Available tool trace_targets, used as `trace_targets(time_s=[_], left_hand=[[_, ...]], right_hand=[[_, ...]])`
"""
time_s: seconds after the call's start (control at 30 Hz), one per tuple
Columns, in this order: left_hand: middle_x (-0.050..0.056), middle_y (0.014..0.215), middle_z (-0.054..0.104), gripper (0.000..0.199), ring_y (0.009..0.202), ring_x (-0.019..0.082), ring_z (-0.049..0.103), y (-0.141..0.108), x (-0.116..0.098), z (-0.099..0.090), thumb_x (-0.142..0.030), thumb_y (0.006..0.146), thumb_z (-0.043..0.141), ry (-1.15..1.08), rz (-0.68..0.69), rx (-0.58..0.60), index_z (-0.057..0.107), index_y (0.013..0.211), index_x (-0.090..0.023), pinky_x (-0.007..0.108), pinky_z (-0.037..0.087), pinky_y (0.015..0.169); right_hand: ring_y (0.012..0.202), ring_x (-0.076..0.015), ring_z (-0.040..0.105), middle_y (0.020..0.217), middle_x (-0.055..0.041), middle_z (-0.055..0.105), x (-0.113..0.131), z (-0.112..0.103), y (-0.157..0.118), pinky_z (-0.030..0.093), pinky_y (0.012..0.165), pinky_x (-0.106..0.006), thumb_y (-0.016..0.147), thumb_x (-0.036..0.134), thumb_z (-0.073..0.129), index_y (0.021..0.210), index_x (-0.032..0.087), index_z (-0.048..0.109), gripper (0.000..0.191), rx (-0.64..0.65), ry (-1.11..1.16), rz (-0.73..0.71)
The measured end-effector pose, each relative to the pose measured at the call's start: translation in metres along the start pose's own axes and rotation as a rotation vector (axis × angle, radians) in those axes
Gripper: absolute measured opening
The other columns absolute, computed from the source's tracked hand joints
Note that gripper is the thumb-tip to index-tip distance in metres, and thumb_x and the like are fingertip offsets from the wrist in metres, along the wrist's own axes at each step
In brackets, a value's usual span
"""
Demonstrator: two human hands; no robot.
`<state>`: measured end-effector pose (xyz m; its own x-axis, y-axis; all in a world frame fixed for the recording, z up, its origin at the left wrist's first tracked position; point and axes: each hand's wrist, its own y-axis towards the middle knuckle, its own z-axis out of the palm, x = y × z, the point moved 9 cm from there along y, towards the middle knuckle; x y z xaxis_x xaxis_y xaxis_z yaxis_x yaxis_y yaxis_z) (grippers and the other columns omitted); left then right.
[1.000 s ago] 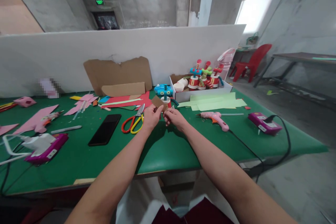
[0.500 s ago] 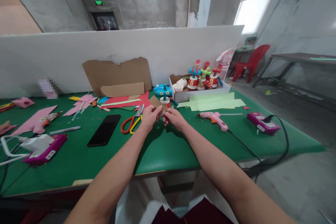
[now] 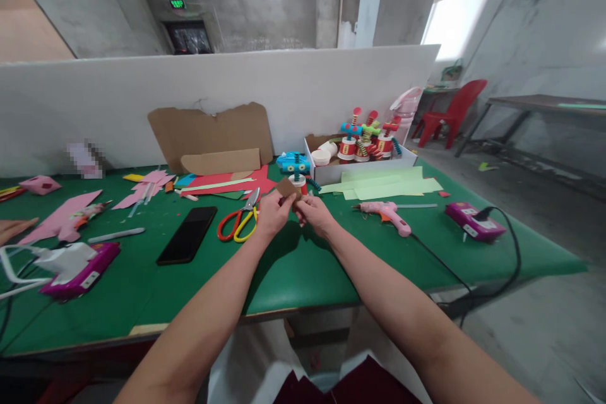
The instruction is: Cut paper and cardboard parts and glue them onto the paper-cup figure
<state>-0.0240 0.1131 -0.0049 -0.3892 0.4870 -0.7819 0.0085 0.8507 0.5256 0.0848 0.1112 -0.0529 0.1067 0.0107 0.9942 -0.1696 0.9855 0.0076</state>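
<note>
Both hands meet above the green table, pinching a small piece of brown cardboard (image 3: 286, 188) between thumbs and fingers. My left hand (image 3: 273, 211) is closed on its left side; my right hand (image 3: 315, 213) is closed at its lower right edge. Just behind the cardboard stands a paper-cup figure (image 3: 298, 180) with a blue top and dark spring arms, partly hidden. Scissors (image 3: 238, 222) with one red and one yellow handle lie left of my left hand. To the right of my right hand rests a pink hot glue gun (image 3: 386, 211).
A white box (image 3: 364, 169) of paper-cup figures stands at the back, with light green paper (image 3: 388, 184) before it. Left lie a black phone (image 3: 188, 235) and a purple power strip (image 3: 84, 270); another strip (image 3: 473, 222) is right. Another person's hand (image 3: 16, 229) shows far left.
The cardboard has tilted and shifted slightly right in my fingers, my left hand turning with it. At the far left, the other person's hand has come further into view.
</note>
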Motion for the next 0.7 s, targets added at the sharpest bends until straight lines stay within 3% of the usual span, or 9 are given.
trace_targets(time_s=[0.07, 0.27, 0.37, 0.5, 0.7], left_hand=[[0.0, 0.058, 0.058, 0.019, 0.055, 0.012, 0.05, 0.0, -0.006, -0.003, -0.033, 0.072, 0.062, 0.029, 0.055, -0.018, 0.06, 0.065, -0.016, 0.023, 0.036, 0.054], [-0.007, 0.036, 0.042, 0.034, 0.031, 0.007, 0.036, -0.002, 0.022, 0.012, -0.045, 0.074, 0.061, -0.304, -0.259, 0.052, 0.046, 0.06, -0.018, 0.02, 0.026, 0.036], [-0.009, 0.037, 0.044, 0.036, 0.029, 0.006, 0.036, -0.003, 0.021, 0.02, -0.047, 0.068, 0.069, -0.43, -0.29, 0.114, 0.049, 0.069, -0.017, 0.019, 0.025, 0.033], [-0.01, 0.041, 0.044, 0.039, 0.03, 0.004, 0.035, -0.003, 0.021, 0.02, -0.048, 0.063, 0.072, -0.55, -0.328, 0.113, 0.05, 0.07, -0.016, 0.017, 0.027, 0.032], [-0.008, 0.04, 0.045, 0.038, 0.031, 0.004, 0.036, -0.002, 0.022, 0.017, -0.046, 0.062, 0.073, -0.545, -0.323, 0.099, 0.051, 0.066, -0.016, 0.017, 0.028, 0.032]], right_hand=[[0.032, -0.0049, 0.035, 0.037, 0.0078, 0.044, 0.002, 0.001, 0.0, 0.037, 0.034, -0.017, 0.072, 0.022, 0.051, 0.056, 0.018, 0.049, 0.016, 0.008, -0.003, -0.019], [0.043, -0.0067, 0.047, 0.05, 0.0068, 0.053, 0.008, 0.001, 0.003, 0.045, 0.042, -0.018, 0.07, 0.03, 0.06, 0.073, 0.018, 0.055, 0.014, 0.096, 0.045, -0.063], [0.045, -0.0062, 0.048, 0.052, 0.007, 0.053, 0.01, -0.001, 0.004, 0.046, 0.045, -0.018, 0.071, 0.033, 0.063, 0.076, 0.018, 0.055, 0.018, 0.101, 0.034, -0.099], [0.042, -0.0051, 0.048, 0.052, 0.0067, 0.055, 0.008, 0.001, 0.004, 0.048, 0.046, -0.019, 0.075, 0.033, 0.062, 0.072, 0.018, 0.052, 0.018, 0.135, 0.026, -0.102], [0.044, -0.0051, 0.052, 0.057, 0.0057, 0.06, 0.002, 0.006, 0.003, 0.051, 0.051, -0.02, 0.077, 0.025, 0.061, 0.076, 0.018, 0.052, 0.012, 0.196, 0.092, -0.037]])
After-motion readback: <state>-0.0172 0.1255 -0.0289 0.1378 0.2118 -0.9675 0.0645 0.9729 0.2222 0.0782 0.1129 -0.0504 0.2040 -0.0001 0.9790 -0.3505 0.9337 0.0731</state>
